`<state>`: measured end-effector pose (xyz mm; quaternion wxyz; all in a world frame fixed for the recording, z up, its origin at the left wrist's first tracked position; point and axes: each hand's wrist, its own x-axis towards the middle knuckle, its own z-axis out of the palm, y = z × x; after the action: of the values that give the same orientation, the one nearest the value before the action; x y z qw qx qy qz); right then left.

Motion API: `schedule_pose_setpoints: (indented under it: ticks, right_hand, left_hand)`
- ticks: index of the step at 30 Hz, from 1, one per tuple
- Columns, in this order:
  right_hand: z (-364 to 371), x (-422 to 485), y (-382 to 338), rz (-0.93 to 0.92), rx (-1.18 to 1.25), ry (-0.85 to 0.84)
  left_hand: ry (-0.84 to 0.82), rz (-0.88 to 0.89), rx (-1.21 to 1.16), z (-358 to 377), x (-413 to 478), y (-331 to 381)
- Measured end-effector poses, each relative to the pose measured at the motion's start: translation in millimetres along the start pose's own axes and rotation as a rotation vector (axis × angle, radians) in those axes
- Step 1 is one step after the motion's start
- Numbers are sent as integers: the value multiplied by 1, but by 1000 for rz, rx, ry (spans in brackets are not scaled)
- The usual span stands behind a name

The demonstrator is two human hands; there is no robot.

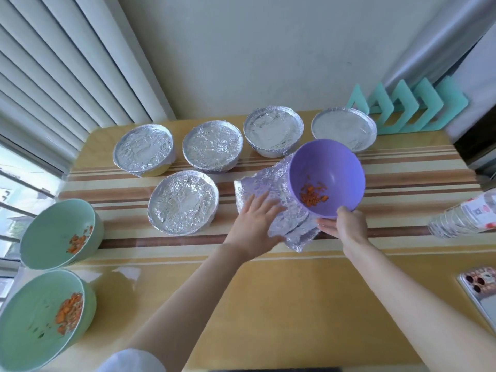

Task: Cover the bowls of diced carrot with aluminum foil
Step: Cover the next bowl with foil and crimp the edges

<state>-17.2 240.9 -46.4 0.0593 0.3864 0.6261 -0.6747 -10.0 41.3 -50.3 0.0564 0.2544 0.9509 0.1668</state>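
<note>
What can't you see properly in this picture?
All head view:
- Inside the five foil-covered bowls: foil hides what they hold.
- Foil sheet: partly behind the purple bowl and under the left hand.
- Phone and bottle: cut off by the right edge; the bottle's label is too blurred to read.
- Nearest green bowl: cut off by the left edge.

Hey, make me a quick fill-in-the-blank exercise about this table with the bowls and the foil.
1. The foil-covered bowls number ____.
2. The tilted bowl held by the right hand is coloured ____.
3. The two uncovered bowls at the left edge are coloured ____.
4. The left hand lies flat on a loose sheet of ____.

Missing words: five; purple; green; foil.
</note>
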Motion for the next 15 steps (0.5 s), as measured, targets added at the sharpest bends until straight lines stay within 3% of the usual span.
schedule_pose_setpoints:
  ticks: [2, 6, 11, 15]
  right_hand:
    - [-8, 3, -2, 21, -1, -15]
    - [-18, 8, -7, 88, -33, -83]
    - [-26, 15, -8, 154, -78, -165]
    - [-33, 21, -8, 209, -58, -207]
  left_hand:
    - [-203, 22, 210, 9, 8, 3]
    - [-407, 15, 401, 29, 12, 4]
    - [-273, -235, 140, 32, 14, 4]
    - [-202, -344, 91, 26, 18, 4]
